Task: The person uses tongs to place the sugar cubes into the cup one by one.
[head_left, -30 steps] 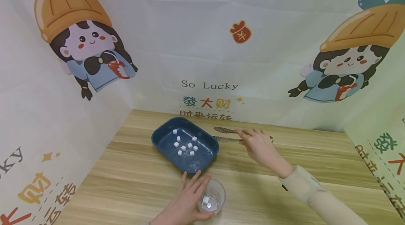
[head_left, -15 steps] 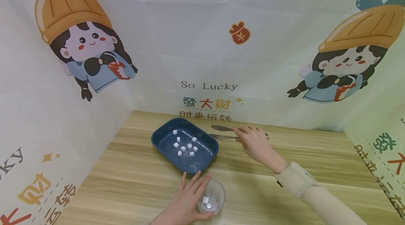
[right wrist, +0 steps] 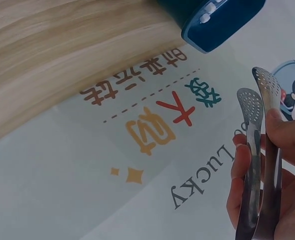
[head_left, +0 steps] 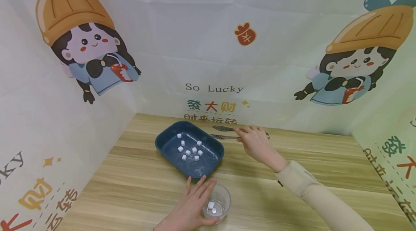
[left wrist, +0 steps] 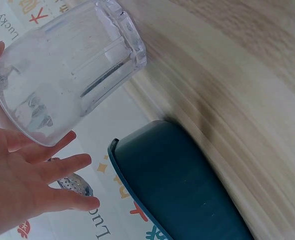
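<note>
My right hand (head_left: pixel 256 146) grips metal tongs (head_left: pixel 223 129) above the table, right of the blue tray (head_left: pixel 198 170). In the right wrist view the tongs' perforated tips (right wrist: pixel 250 102) stand slightly apart, with nothing visible between them. Several small white cubes (head_left: pixel 187 153) lie spread over the tray's floor. Near the table's front, my left hand (head_left: pixel 190 205) holds a clear glass (head_left: pixel 226 202) by its upper part, between thumb and fingers. A white cube (head_left: pixel 211 205) and a smaller white bit show inside it. The left wrist view has the glass (left wrist: pixel 67 70) beside the tray's outer wall (left wrist: pixel 182 180).
The wooden table (head_left: pixel 130 173) meets a printed cloth backdrop (head_left: pixel 195 43) at the back and on both sides. The tray stands left of centre, just beyond the glass.
My right hand has moved left with the tongs, bringing their tips closer to the tray and over its right side. The left hand, glass and cubes stay where they were.
</note>
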A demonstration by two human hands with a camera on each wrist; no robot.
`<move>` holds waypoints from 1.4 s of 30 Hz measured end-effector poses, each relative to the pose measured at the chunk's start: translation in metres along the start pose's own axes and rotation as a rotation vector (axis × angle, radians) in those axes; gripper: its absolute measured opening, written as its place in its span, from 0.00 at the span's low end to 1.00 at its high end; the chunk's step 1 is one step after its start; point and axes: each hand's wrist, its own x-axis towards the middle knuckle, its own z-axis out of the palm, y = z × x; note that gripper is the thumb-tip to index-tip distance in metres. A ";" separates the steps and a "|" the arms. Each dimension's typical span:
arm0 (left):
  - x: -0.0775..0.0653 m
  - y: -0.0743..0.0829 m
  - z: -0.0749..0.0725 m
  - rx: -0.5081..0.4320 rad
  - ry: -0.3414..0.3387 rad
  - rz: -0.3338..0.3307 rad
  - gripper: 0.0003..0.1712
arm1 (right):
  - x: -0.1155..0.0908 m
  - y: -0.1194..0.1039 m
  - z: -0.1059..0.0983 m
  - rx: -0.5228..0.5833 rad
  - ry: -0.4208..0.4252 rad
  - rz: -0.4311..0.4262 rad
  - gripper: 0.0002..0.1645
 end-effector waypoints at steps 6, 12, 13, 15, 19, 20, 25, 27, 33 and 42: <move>0.000 -0.001 0.000 -0.002 -0.004 -0.003 0.54 | 0.006 -0.004 0.003 0.013 -0.016 0.006 0.23; 0.000 -0.001 0.000 -0.006 -0.016 -0.014 0.54 | 0.010 -0.006 0.006 0.017 -0.026 -0.009 0.24; 0.000 -0.001 0.000 -0.002 -0.014 -0.014 0.55 | 0.010 -0.006 0.007 0.021 -0.021 -0.016 0.24; 0.000 -0.001 0.001 0.002 -0.012 -0.016 0.55 | 0.011 -0.006 0.009 0.040 -0.009 -0.034 0.24; -0.001 -0.001 0.001 -0.005 -0.012 -0.017 0.55 | 0.012 -0.007 0.010 0.104 -0.007 -0.062 0.26; -0.001 -0.001 0.001 -0.008 -0.015 -0.017 0.55 | 0.013 -0.007 0.010 0.120 -0.011 -0.068 0.26; 0.000 -0.001 -0.001 -0.024 -0.033 -0.024 0.55 | 0.014 -0.008 0.013 0.150 -0.021 -0.092 0.25; 0.000 -0.001 -0.001 -0.034 -0.038 -0.026 0.55 | 0.015 -0.008 0.014 0.154 -0.012 -0.101 0.24; 0.000 -0.001 -0.001 -0.029 -0.020 -0.014 0.54 | 0.018 -0.011 0.019 0.139 0.016 -0.107 0.22; 0.000 -0.002 0.000 -0.044 -0.009 -0.012 0.54 | 0.021 -0.014 0.021 0.214 -0.058 -0.112 0.22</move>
